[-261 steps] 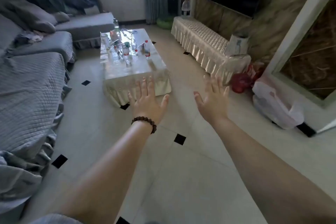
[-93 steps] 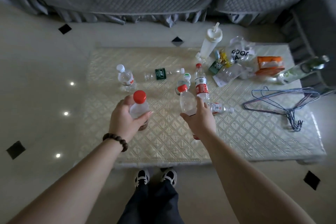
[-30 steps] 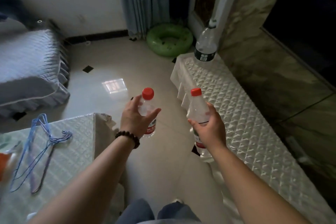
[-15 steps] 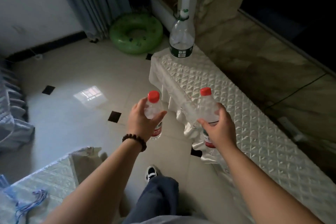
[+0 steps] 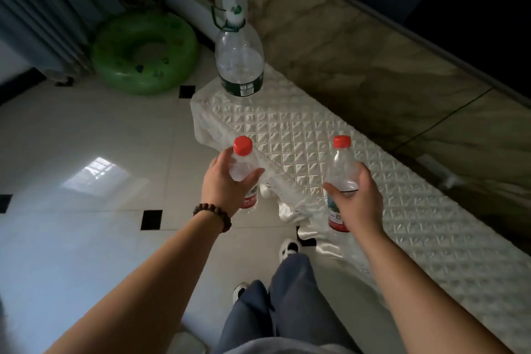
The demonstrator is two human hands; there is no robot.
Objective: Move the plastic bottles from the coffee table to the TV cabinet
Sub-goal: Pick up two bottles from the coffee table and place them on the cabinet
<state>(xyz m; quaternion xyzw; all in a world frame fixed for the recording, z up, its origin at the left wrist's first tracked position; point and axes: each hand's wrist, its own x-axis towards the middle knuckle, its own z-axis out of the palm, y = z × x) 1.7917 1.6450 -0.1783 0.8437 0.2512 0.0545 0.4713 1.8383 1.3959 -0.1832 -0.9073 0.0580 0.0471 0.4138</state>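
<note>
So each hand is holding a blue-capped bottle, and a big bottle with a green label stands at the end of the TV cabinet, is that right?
Not quite. In the head view the caps are red, not blue: the left hand holds one red-capped bottle and the right hand another. The big green-labelled bottle does stand at the TV cabinet end.

You had no readable text in front of you. The red label on the small clear red-capped bottle [image 5: 243,178], the red-and-green label on the taller clear red-capped bottle [image 5: 342,178] and the dark green band on the large clear bottle [image 5: 240,66] were blurred.
</note>
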